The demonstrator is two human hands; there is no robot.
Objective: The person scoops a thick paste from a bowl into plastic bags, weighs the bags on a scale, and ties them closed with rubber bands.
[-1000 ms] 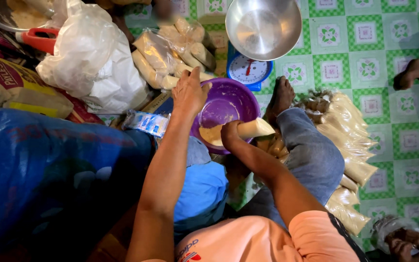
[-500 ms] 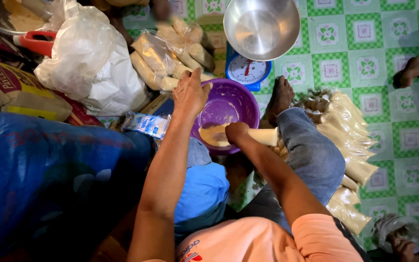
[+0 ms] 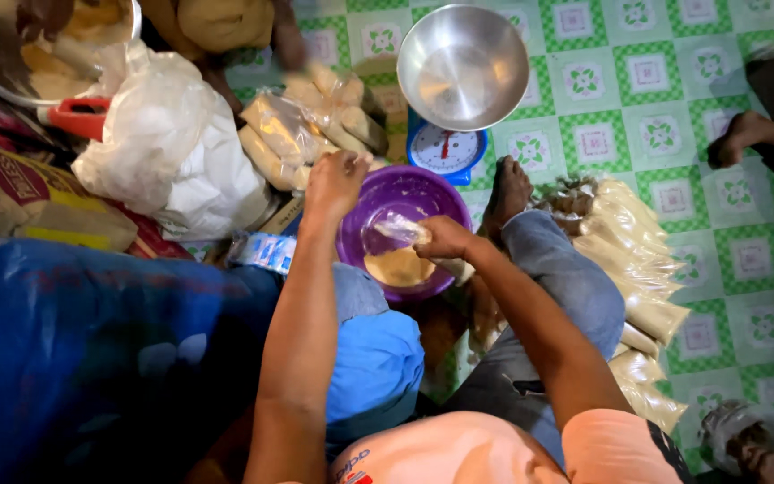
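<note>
The person sits on the green-and-white patterned floor [image 3: 674, 116] with a purple bowl [image 3: 360, 220] in the middle of the frame, between the knees. The right hand [image 3: 445, 240] is closed around the neck of a small clear plastic bag [image 3: 402, 231], holding it over the bowl. The left hand [image 3: 335, 184] is raised above the bowl's upper-left rim; its fingers look partly curled, but motion blur hides whether its grip holds anything.

The bag is thin, crumpled and see-through, its upper part pinched, and how full it is cannot be read from here. Below it a mound of tan, grainy powder [image 3: 398, 267] lies in the bottom of the bowl.

The likeliest mishap, as I judge it, is a spill: the film is limp, and if the pinch slackens or the mouth tips, the powder would fall onto the trouser leg [image 3: 557, 296] or the floor rather than back into the bowl. The bowl sits against the leg, so a shift of the knee could tip it.

Just above the bowl stands a blue kitchen scale [image 3: 445, 152] with a steel pan [image 3: 463, 64]. A row of filled bags [image 3: 638, 260] lies along the right of the leg, another heap [image 3: 306, 130] at upper centre, and a large white sack [image 3: 167, 152] at upper left.
</note>
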